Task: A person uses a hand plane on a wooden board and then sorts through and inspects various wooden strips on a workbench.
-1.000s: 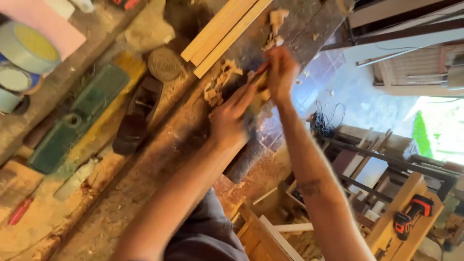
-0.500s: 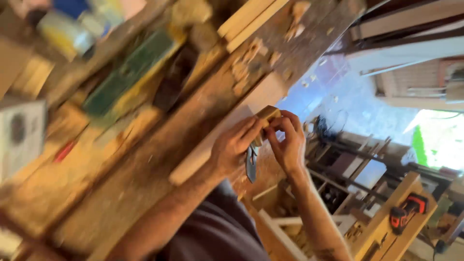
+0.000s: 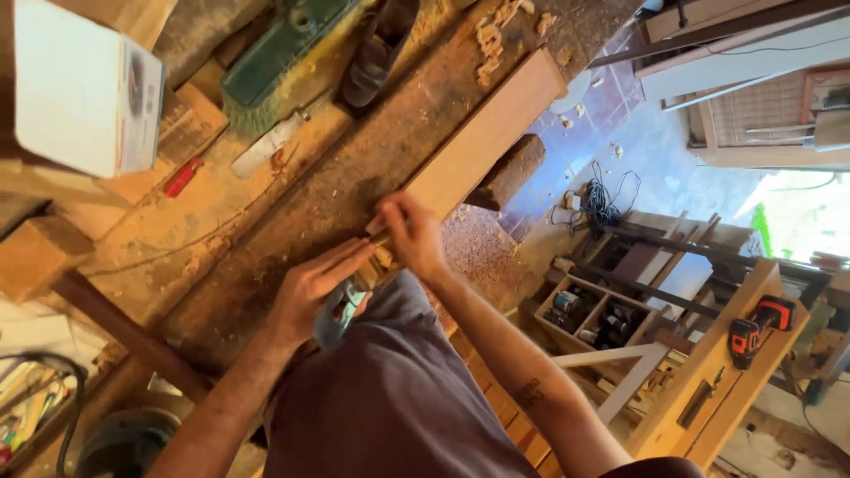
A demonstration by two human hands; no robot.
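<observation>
My left hand (image 3: pixel 312 288) and my right hand (image 3: pixel 413 234) are close together at the near end of a long pale wooden board (image 3: pixel 482 142) that lies along the dusty workbench (image 3: pixel 292 221). The left hand wraps a small teal and wood hand plane (image 3: pixel 341 312) at the bench edge, just above my lap. The fingers of the right hand pinch the plane's front, where it meets the board's end. My fingers hide most of the tool.
On the bench beyond are a green brush (image 3: pixel 283 40), a dark bench plane (image 3: pixel 379 49), a white box (image 3: pixel 84 88), a red marker (image 3: pixel 182 177) and wood shavings (image 3: pixel 496 26). Below right are a crate of cans (image 3: pixel 591 317), coiled cables (image 3: pixel 595 202) and an orange drill (image 3: pixel 753 329) on a wooden stand.
Both hands have drawn back with the plane from the board's far end to its near end, close to my body. The view has shifted along the bench.
</observation>
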